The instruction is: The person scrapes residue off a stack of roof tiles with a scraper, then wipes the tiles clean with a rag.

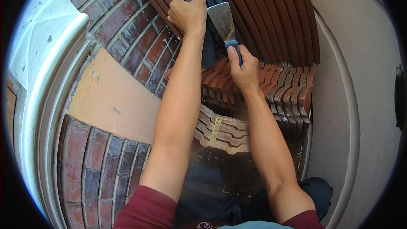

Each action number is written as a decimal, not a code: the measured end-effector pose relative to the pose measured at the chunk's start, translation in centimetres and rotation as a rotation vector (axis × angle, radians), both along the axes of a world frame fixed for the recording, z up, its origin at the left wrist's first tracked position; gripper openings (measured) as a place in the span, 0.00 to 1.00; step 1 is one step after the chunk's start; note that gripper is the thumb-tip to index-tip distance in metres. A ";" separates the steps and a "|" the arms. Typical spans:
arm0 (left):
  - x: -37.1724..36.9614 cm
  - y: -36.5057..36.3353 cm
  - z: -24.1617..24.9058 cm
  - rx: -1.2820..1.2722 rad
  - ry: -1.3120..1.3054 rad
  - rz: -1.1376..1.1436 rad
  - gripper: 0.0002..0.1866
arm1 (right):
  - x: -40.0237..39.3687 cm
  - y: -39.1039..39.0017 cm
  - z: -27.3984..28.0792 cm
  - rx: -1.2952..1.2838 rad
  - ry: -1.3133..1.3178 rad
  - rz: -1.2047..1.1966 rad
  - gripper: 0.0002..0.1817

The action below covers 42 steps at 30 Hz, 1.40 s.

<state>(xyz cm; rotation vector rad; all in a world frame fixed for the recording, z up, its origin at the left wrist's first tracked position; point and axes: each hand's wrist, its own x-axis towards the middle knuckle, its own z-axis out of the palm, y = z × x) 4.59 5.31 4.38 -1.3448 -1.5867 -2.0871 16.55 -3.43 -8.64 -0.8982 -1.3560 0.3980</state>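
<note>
My left hand (188, 10) is closed on a dark cloth (208, 42), which hangs down over the stacked roof tiles. In my right hand (245, 68) is a putty knife (222, 21), gripped by its dark handle with a blue collar. Its broad, stained metal blade points up and overlaps the cloth in this view. Behind both hands stand reddish-brown roof tiles (271, 21), packed upright in a row. Below them lies a second row of wavy-edged tiles (292, 85), partly hidden by my right forearm.
A smaller stack of tiles (231, 133) with a yellow strip sits between my forearms. On the left rises a brick wall (127, 29) with a peach-coloured panel (112, 101) and a white moulding (55, 59). A smooth beige wall (373, 114) bounds the right side.
</note>
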 end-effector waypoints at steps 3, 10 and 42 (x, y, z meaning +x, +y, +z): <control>-0.9 -0.4 -0.7 0.045 0.006 -0.164 0.16 | 0.0 0.3 -0.3 -0.006 0.007 -0.007 0.19; -5.7 -0.3 0.5 0.232 0.160 -0.111 0.17 | 0.2 0.5 -0.8 -0.016 0.089 -0.053 0.21; -10.2 2.1 7.8 0.276 1.280 -0.164 0.14 | 0.0 -0.1 -0.6 -0.029 0.035 -0.052 0.19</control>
